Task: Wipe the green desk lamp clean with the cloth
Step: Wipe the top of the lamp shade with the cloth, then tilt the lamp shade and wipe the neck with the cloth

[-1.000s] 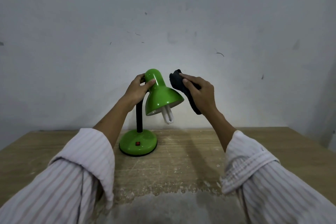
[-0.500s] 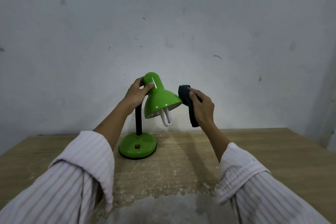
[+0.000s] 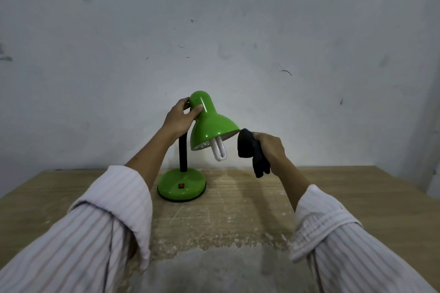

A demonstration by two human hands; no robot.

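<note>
Nearest, two striped sleeves [image 3: 78, 240] reach over the worn wooden worktop [image 3: 238, 211]. At about 2 o'clock from the green desk lamp's base [image 3: 181, 185], the right hand [image 3: 270, 147] has its grip curled round a bunched dark cloth [image 3: 251, 150], just beside the shade's rim. Farther back, at 12 o'clock, the left hand [image 3: 179, 118] grips the neck of the green shade [image 3: 209, 123], thumb across it. A white bulb [image 3: 219, 151] hangs below.

A single head-worn wide-angle view looks forward and down, close over the wooden table [image 3: 333, 197] toward the wall [image 3: 262, 19].
</note>
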